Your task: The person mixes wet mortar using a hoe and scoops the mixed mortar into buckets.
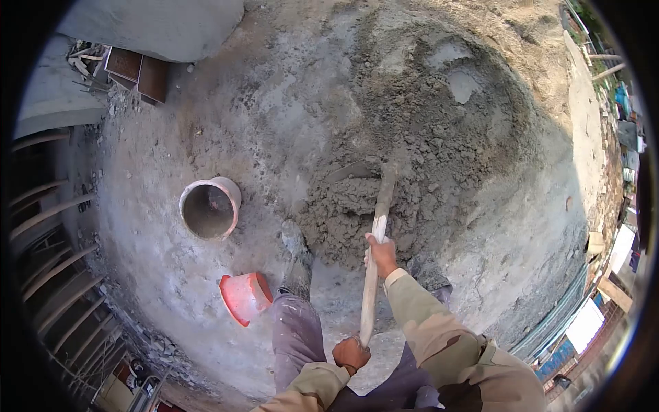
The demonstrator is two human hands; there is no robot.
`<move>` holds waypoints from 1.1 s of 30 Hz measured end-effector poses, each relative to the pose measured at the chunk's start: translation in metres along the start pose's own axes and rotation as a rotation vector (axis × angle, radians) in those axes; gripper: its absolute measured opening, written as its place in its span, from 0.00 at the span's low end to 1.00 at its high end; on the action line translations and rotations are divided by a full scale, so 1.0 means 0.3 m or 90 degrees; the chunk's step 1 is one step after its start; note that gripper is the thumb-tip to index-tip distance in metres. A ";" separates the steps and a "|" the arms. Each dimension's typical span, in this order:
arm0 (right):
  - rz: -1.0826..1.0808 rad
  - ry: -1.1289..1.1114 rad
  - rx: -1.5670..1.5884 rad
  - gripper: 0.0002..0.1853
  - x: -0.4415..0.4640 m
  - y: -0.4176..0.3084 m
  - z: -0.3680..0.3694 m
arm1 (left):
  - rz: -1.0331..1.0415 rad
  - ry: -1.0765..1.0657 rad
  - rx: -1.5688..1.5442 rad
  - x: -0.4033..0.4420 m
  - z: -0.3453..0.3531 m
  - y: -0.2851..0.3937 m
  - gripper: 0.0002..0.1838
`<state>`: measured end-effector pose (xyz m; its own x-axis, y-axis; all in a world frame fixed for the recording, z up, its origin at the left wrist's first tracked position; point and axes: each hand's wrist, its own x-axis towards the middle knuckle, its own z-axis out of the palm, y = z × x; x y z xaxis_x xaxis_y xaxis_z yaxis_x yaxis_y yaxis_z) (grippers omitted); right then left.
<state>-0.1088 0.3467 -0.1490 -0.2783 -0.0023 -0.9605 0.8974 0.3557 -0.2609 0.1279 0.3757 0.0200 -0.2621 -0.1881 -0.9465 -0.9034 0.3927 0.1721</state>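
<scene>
You have the tool's wooden handle (368,302) in both hands, its far end sunk in the wet mix (349,198) ahead of you, so the head's shape is hard to tell. The handle looks stiff and fairly light; the mix looks heavy and clinging, so expect the weight at the far end — best held with hands spread apart, as yours are. Your right hand (382,254) closes around the middle of the handle, forearm angling in from the near right; your left hand (351,354) wraps the near end, low between your knees, elbow bent. Left of your boots are a pale bucket (235,196) and, nearer, a red bucket (246,299).
</scene>
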 end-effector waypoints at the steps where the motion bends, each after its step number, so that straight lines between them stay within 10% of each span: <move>1: -0.026 -0.006 0.003 0.16 -0.097 0.055 -0.006 | -0.010 -0.032 0.009 -0.047 0.081 -0.052 0.18; 4: -0.059 -0.006 0.028 0.15 -0.307 0.074 -0.067 | -0.054 0.037 0.030 -0.082 0.238 -0.127 0.17; 10: -0.475 0.175 -0.033 0.15 -0.285 -0.569 -0.188 | 0.417 0.093 -0.203 0.313 -0.083 0.180 0.17; 14: -0.353 0.247 -0.172 0.17 0.074 -0.658 -0.194 | 0.302 0.032 -0.261 0.296 -0.237 0.282 0.20; 18: -0.061 0.084 -0.522 0.28 0.419 0.110 -0.139 | 0.036 0.016 -0.228 0.024 -0.230 0.252 0.25; 24: 0.176 -0.101 -0.294 0.21 0.075 0.008 -0.138 | 0.076 -0.249 -0.332 -0.171 -0.424 0.368 0.27; 31: 0.066 0.161 0.173 0.12 -0.527 0.230 0.062 | 0.208 -0.291 -0.083 -0.481 -0.620 -0.378 0.30; 33: 0.062 0.211 0.222 0.12 -0.551 0.318 0.211 | 0.150 -0.014 0.174 -0.407 -0.565 -0.678 0.20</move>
<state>0.0444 0.3218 -0.0213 -0.2304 0.3335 -0.9142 0.9701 0.0049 -0.2427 0.2861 0.1663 0.1469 -0.4422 -0.0452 -0.8958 -0.6939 0.6501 0.3097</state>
